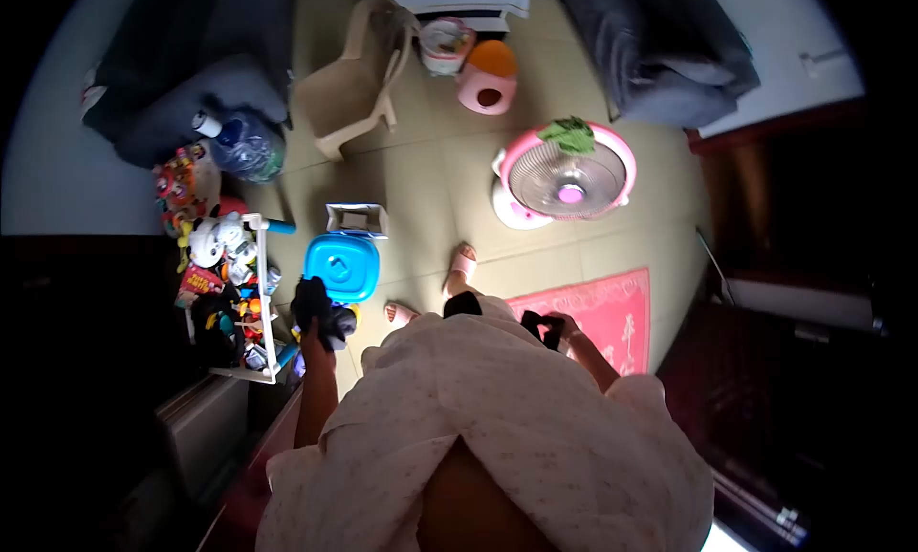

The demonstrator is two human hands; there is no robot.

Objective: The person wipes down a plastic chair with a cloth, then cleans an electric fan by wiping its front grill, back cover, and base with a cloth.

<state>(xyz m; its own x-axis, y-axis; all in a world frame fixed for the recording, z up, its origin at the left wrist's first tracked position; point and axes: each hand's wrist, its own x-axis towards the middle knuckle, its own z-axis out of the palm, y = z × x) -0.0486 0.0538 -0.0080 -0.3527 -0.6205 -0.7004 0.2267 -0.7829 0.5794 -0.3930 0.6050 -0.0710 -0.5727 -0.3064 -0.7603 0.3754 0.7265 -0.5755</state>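
My left hand is raised at the left side of my body, closed around a bunched black cloth that hangs loosely and hides most of the fingers. Close beyond it is a blue plastic lid on the floor. On the other side, my right hand is closed on a black strap-like piece, above the edge of a pink patterned mat. Another black patch shows at the front of my pale dress; whether it joins the strap-like piece cannot be seen.
A white-framed rack full of toys stands at left, near a large water bottle. Ahead are a small box, a beige plastic chair and a pink-orange bin. A pink fan with green cloth stands at right.
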